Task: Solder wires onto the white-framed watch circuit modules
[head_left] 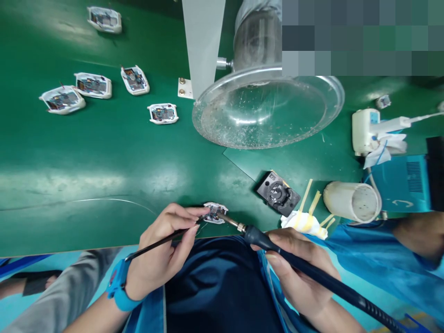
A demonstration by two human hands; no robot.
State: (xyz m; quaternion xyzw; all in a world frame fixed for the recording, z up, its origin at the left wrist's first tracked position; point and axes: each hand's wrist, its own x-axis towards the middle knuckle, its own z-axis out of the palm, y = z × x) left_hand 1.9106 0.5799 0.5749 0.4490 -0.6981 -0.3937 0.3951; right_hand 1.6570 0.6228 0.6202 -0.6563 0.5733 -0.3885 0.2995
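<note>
At the near edge of the green worktop [104,157] lies a small white board [215,212]. The left hand [163,252] pinches a thin dark wire [156,245], its fingertips touching the board. The right hand [298,273] grips a soldering iron [263,240], the tip resting on the board. Five more units [93,85] lie toward the far left corner. A clear dome [267,111] stands at the far edge, with a black holder [278,193] and a white cup [352,201] right of the board.
</note>
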